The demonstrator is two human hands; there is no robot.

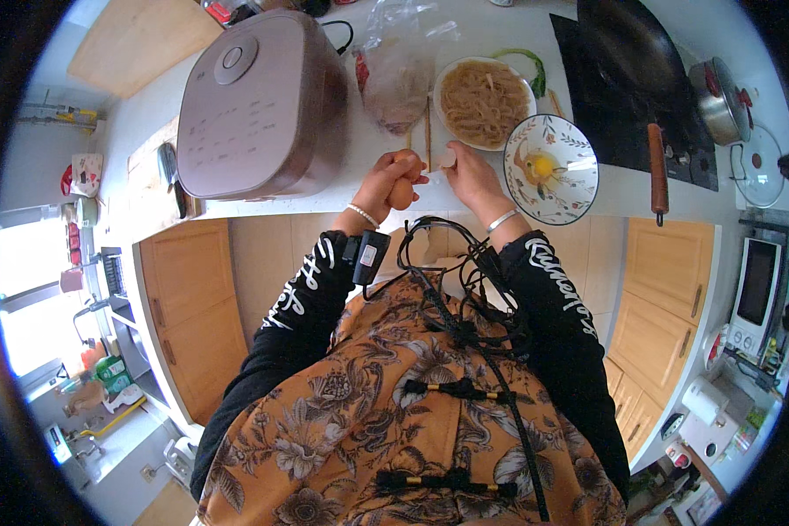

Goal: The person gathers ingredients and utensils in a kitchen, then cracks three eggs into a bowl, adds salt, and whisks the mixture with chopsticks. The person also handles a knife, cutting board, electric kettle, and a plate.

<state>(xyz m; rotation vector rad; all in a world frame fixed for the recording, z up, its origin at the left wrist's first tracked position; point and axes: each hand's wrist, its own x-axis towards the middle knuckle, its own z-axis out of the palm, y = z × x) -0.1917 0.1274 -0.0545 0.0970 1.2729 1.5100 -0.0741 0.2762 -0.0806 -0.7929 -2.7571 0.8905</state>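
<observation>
My left hand point(380, 181) is closed around two brown eggs; the lower egg point(401, 194) bulges out below the fingers, and the upper egg point(407, 160) sits partly under them. Close by, my right hand point(477, 177) pinches a piece of pale eggshell point(447, 159) between thumb and fingers. To the right of that hand, a patterned bowl point(582, 191) with a dark rim stands near the counter's front edge. Raw egg with a yellow yolk point(544, 164) lies in it. Behind the hands is a white bowl point(438, 105) filled with flat brownish noodles point(483, 98).
A large rice cooker point(256, 112) stands left, beside a knife point(171, 177) on a board. A plastic bag point(394, 85), chopsticks point(427, 135) and a green vegetable point(532, 62) lie behind. At right, a wok's wooden handle point(657, 171) juts over the hob point(605, 98). Black cables point(447, 283) hang before me.
</observation>
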